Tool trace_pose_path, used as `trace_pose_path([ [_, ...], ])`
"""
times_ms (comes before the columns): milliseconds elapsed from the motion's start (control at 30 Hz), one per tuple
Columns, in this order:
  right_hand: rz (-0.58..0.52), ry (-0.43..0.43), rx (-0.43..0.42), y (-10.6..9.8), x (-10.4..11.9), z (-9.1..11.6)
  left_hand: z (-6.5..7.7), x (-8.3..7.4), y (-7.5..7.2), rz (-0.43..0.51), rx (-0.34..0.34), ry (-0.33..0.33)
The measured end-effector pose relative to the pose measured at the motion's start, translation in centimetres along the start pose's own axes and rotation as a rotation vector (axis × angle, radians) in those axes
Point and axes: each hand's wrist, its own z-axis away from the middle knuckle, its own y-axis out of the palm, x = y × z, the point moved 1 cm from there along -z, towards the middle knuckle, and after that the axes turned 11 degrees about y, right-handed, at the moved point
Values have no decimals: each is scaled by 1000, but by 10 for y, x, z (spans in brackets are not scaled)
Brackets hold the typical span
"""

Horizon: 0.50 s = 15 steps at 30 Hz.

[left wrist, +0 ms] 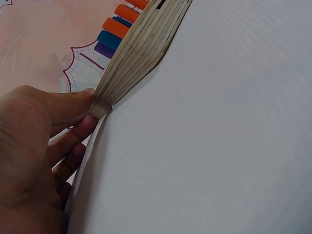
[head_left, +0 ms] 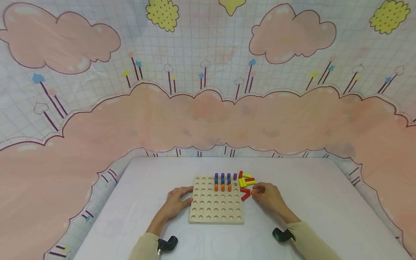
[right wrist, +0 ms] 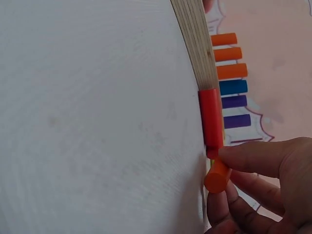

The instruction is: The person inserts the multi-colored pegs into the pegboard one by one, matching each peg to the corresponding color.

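An orange cylindrical peg [right wrist: 217, 181] is pinched between the thumb and curled fingers of the right hand [head_left: 269, 196], just beyond the edge, between two and three o'clock, of a square, pale wooden board [head_left: 216, 213] drilled with rows of round holes. The board's edge between nine and ten o'clock is touched by the left hand [head_left: 176, 202], whose thumb and fingers are loosely spread. Toward one o'clock on the board, four purple cylindrical pegs [head_left: 229, 176] are set in the farthest row, followed nearer by three blue cylindrical pegs [head_left: 222, 181] and three orange cylindrical pegs [head_left: 222, 187]. At two o'clock, beside the board, red cylindrical pegs [head_left: 246, 196] and yellow cylindrical pegs [head_left: 251, 183] are scattered loose on a white tabletop [head_left: 136, 206].
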Motion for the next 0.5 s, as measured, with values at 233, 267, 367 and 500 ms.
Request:
trace_pose_path([
  [233,-14,-18,-24,-13,0,4,0,0,1,3,1,6],
  [267,-17,-24,-28,-15,0,5,0,0,1,1,1,8],
  [367,-23,-35,-43,-20,2,6,0,0,1,-1,0,8],
  [500,-44,-33,-50,-22,5,6,0,0,0,-1,-2,4],
])
